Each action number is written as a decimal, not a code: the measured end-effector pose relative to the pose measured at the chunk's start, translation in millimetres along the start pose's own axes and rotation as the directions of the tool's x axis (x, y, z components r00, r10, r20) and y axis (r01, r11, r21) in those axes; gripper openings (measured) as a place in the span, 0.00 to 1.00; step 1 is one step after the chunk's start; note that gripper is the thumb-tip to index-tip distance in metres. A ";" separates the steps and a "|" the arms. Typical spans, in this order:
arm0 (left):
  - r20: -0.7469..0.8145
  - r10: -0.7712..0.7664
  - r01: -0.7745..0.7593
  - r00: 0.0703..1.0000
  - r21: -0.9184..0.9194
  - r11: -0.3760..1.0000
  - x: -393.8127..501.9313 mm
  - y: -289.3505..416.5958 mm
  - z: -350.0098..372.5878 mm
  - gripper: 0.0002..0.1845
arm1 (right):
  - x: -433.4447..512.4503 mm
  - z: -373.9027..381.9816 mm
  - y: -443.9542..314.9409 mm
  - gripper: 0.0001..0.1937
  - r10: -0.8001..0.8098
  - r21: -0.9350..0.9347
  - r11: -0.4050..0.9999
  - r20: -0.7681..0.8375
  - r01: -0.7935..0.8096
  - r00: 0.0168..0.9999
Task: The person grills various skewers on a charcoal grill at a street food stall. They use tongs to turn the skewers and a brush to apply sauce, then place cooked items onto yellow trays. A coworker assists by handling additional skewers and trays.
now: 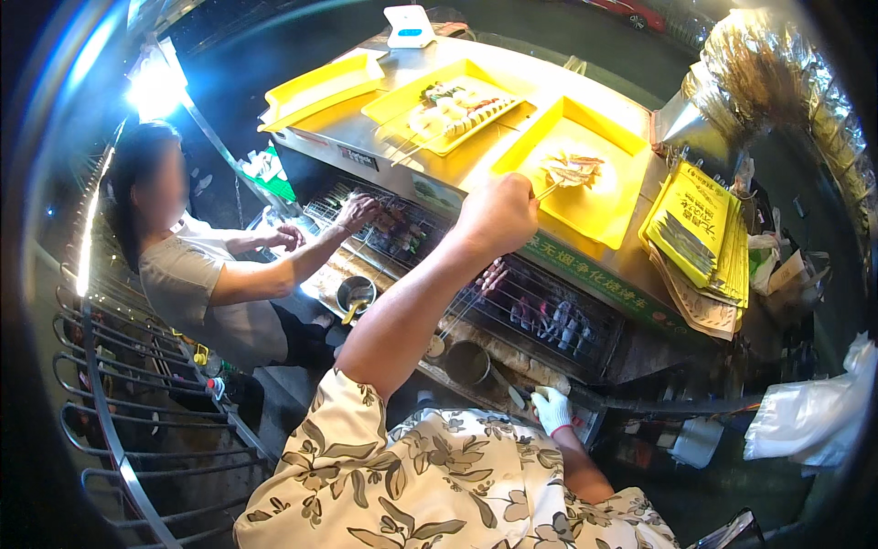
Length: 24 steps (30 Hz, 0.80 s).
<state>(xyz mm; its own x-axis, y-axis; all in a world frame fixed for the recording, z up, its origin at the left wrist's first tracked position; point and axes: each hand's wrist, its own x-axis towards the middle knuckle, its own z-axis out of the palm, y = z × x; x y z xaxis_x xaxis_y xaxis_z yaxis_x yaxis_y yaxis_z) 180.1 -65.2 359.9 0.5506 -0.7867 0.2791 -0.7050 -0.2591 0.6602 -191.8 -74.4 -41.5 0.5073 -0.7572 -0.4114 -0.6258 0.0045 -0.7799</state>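
My bare left hand [504, 211] is shut on thin skewers, whose spread, light-coloured food [573, 169] is over a yellow tray [621, 206]. In a white knitted glove, my right hand [552, 410] is low at the grill's near ledge, beside the end of a flat grey utensil [507, 388]; its fingers are partly hidden, so its hold is unclear. Between my arms are a metal pot [466, 362] and the charcoal grill [552, 326], with a few meat skewers [491, 276] at its rack. A second yellow tray [449, 147] holds assorted skewers farther left.
A co-worker [199, 274] at left reaches over meat skewers on the grill. Another yellow tray [322, 89] and a white scale [409, 27] are on the counter. Printed yellow bags [693, 226] are stacked at right, plastic bags [809, 418] hang below, and a metal railing [158, 418] runs at left.
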 end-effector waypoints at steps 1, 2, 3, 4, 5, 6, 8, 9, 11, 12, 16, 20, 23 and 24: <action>-0.017 0.014 -0.014 1.000 -0.008 1.000 -2.6 3.0 -2.1 0.12 | -1.0 -0.3 4.0 0.19 0.005 0.007 1.000 -0.006 -0.005 1.000; -0.034 0.027 -0.028 0.999 -0.015 0.999 -3.9 4.3 -1.7 0.12 | -2.6 -0.4 7.6 0.19 0.009 0.014 1.000 -0.013 -0.009 1.000; -0.044 0.027 -0.027 0.999 -0.005 1.000 -4.6 1.6 -1.5 0.12 | -2.2 1.1 6.9 0.18 0.004 0.019 1.000 -0.008 -0.003 1.000; -0.055 0.027 -0.026 0.998 0.006 1.000 -4.6 -3.2 1.6 0.12 | -2.6 2.6 6.3 0.19 -0.001 0.011 1.000 0.001 0.001 1.000; -0.065 0.027 -0.026 0.998 0.017 1.000 -4.9 -6.6 3.3 0.12 | -3.9 4.7 5.8 0.19 -0.006 0.002 1.000 0.011 0.006 1.000; -0.070 0.052 -0.051 0.996 0.012 0.999 -5.5 -8.1 5.0 0.12 | -5.5 4.5 2.6 0.19 -0.009 -0.008 1.000 0.019 0.009 1.000; -0.080 0.101 -0.101 0.992 0.007 0.995 -8.1 -10.3 5.2 0.12 | -8.3 5.0 -4.4 0.19 0.000 -0.026 1.000 0.022 0.001 1.000; -0.096 0.104 -0.104 0.990 0.010 0.995 -7.8 -9.2 4.1 0.12 | -9.8 3.7 -8.5 0.19 0.008 -0.033 0.999 0.018 -0.007 1.000; -0.110 0.109 -0.109 0.988 0.006 0.994 -10.8 -6.6 7.1 0.13 | -11.0 2.7 -19.4 0.18 -0.004 -0.048 0.999 0.029 0.005 1.000; -0.129 0.151 -0.155 0.980 -0.022 0.988 -9.3 -12.6 12.5 0.16 | -13.1 -2.7 -24.0 0.18 0.005 -0.059 0.998 0.025 -0.003 1.000; -0.097 0.141 -0.147 0.985 -0.056 0.988 -16.2 -6.7 -8.9 0.19 | -2.6 5.0 -13.4 0.16 -0.159 -0.116 0.981 -0.035 0.154 0.987; -0.257 0.208 -0.217 0.944 -0.005 0.976 -10.8 -18.0 -29.2 0.16 | 2.0 11.3 -15.4 0.18 -0.214 -0.150 0.968 -0.064 0.203 0.975; -0.367 0.259 -0.262 0.894 0.042 0.964 -10.3 -31.1 -53.0 0.14 | -7.7 8.3 -25.1 0.19 -0.204 -0.188 0.964 -0.076 0.187 0.976; -0.382 0.244 -0.264 0.891 0.002 0.965 -15.3 -37.2 -59.7 0.13 | -11.9 8.5 -28.6 0.19 -0.126 -0.150 0.982 -0.071 0.114 0.990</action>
<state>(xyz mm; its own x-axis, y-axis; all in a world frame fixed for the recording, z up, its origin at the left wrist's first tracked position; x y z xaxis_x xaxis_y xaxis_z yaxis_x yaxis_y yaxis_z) 224.6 -10.1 372.6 0.4892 -0.5505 0.6765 -0.8259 -0.0433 0.5621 -174.9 -59.9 -18.3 0.5387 -0.7962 -0.2755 -0.6457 -0.1801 -0.7420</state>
